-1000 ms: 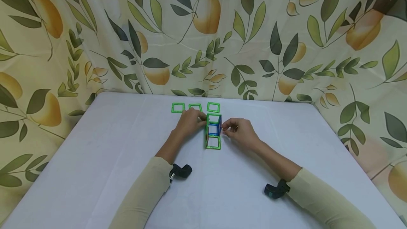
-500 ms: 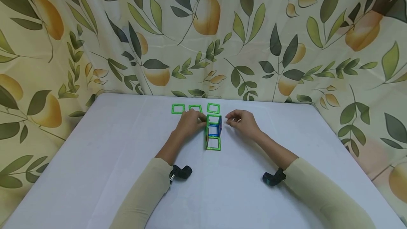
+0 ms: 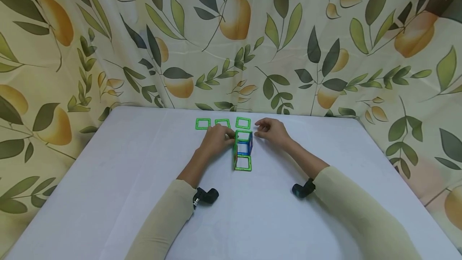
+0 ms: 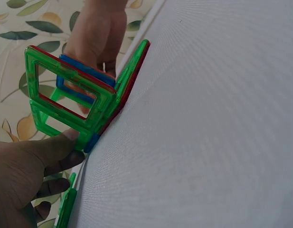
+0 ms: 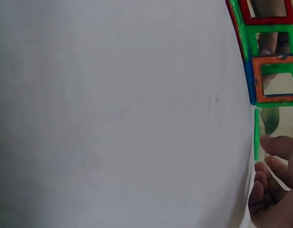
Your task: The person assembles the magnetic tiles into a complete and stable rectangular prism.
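Observation:
A small structure of magnetic tiles, square frames in green, blue, red and orange, stands on the table; its front green tile [image 3: 242,169] lies flat. My left hand [image 3: 215,140] holds the structure at its left side. In the left wrist view the thumb [image 4: 65,137] lies on a green upright tile [image 4: 72,70], with the index finger below. My right hand [image 3: 273,132] hovers to the right of the structure, fingers loosely bent and holding nothing. The right wrist view shows an orange tile [image 5: 279,59] on the structure's right face, apart from the right hand.
Behind the structure lie loose green tiles: one at the left [image 3: 203,128], a middle tile [image 3: 222,121] partly hidden by the left hand, and a right tile [image 3: 243,118]. A white cloth [image 3: 144,196] covers the table. A patterned curtain [image 3: 216,63] hangs behind its far edge.
My right hand has left the structure's right side and moved away toward the back of the table. The left hand and the structure have stayed in place.

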`<state>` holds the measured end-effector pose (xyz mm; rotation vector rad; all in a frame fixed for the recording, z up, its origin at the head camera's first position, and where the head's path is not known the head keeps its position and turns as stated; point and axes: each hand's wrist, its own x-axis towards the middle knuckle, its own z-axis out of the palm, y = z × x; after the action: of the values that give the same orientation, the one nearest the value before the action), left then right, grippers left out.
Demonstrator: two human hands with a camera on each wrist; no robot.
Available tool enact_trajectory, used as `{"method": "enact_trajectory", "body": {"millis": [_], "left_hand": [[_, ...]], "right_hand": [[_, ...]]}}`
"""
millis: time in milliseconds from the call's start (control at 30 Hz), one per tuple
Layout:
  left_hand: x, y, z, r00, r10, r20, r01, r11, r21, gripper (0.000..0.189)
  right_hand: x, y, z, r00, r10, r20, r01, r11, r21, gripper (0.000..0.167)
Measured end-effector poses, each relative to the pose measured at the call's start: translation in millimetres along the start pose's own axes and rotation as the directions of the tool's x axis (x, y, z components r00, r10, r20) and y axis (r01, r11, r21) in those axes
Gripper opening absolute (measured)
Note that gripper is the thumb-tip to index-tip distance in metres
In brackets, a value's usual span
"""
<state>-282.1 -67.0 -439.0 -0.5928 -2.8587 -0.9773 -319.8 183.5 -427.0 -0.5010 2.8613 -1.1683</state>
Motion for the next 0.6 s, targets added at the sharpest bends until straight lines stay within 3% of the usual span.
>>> {"method": "enact_trajectory", "body": {"millis": [600], "left_hand": [[1.6,-0.7,2.0,1.000,-0.011,0.002,0.011,1.000,0.014,0.018]], "right_hand": [[27.9,4,2,0.997,0.055,0.057,-0.056,0.998,0.019,0.053]]}}
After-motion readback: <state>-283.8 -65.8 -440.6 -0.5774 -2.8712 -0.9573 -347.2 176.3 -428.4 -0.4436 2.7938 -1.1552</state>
